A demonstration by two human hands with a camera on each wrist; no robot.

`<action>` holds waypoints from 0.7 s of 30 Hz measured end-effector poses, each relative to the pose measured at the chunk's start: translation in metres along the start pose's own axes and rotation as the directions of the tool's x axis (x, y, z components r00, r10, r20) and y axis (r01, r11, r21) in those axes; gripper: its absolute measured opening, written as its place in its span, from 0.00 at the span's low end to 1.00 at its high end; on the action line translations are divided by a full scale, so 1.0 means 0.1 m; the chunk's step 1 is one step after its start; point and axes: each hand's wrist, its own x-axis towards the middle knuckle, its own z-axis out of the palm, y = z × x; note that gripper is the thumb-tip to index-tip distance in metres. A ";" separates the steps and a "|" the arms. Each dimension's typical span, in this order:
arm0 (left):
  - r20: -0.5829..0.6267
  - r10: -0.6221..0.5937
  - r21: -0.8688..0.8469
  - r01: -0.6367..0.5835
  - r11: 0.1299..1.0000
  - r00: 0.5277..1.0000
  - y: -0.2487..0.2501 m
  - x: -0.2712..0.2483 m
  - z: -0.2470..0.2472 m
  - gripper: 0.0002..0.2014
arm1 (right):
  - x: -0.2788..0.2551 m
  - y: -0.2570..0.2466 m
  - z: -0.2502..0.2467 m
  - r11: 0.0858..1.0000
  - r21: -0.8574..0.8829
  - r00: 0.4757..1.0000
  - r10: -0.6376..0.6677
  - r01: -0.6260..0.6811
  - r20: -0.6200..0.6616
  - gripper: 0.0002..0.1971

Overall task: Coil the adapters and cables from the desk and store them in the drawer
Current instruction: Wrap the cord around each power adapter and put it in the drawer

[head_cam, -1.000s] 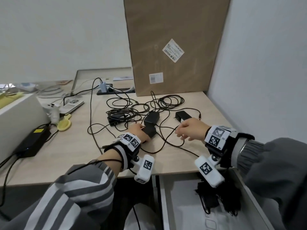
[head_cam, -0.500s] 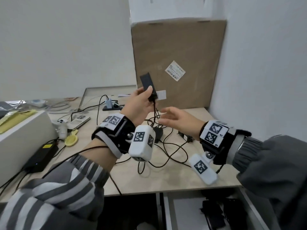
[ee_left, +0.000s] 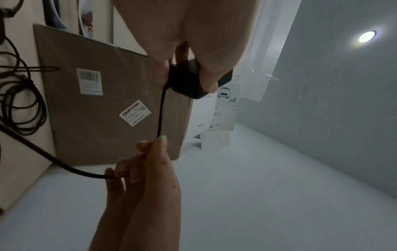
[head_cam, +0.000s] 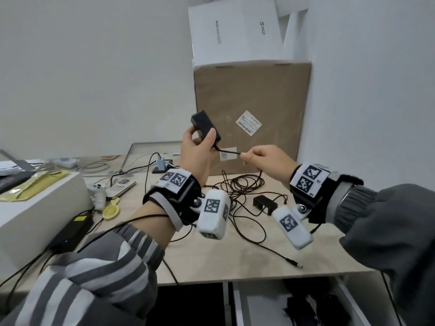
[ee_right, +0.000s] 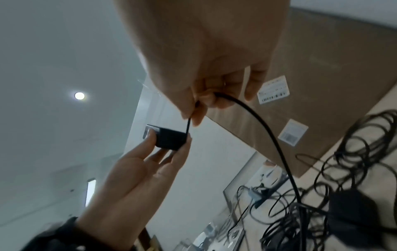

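My left hand [head_cam: 200, 147] holds a small black adapter [head_cam: 205, 126] up in the air in front of the cardboard box, thumb and fingers around it [ee_left: 193, 81]. Its thin black cable [head_cam: 229, 151] runs right to my right hand [head_cam: 263, 161], which pinches it a short way from the adapter [ee_right: 171, 138]. From that pinch the cable [ee_right: 268, 135] drops to the desk [head_cam: 235, 260]. A tangle of black cables [head_cam: 244, 184] and another black adapter [head_cam: 264, 204] lie on the desk below my hands. The open drawer [head_cam: 254, 307] under the desk's front edge holds dark coiled items.
A tall cardboard box [head_cam: 251, 109] stands at the back against the wall, with white boxes [head_cam: 235, 31] on top. A large black power brick [head_cam: 70, 229], a yellow object [head_cam: 111, 209], a white controller [head_cam: 97, 191] and a white box [head_cam: 35, 208] sit at the left.
My left hand has lifted the adapter off the desk and raised it higher. My right hand, open half a second ago, now pinches the cable beside the adapter.
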 end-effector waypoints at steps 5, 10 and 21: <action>-0.068 0.029 -0.026 -0.031 0.999 0.997 0.14 0.10 0.03 0.26 | 0.28 -0.06 -0.41 0.963 -0.269 1.000 0.005 0.002 0.025 0.12; 0.011 0.015 0.033 -0.015 0.999 1.000 0.23 0.18 0.05 0.33 | 0.59 -0.49 -0.78 0.973 -0.217 0.966 -0.127 0.077 -0.225 0.10; 0.028 -0.139 -0.060 0.140 0.988 0.990 -0.06 0.28 0.02 0.25 | 0.73 -0.71 -0.73 0.991 -0.107 0.970 -0.096 0.074 -0.224 0.09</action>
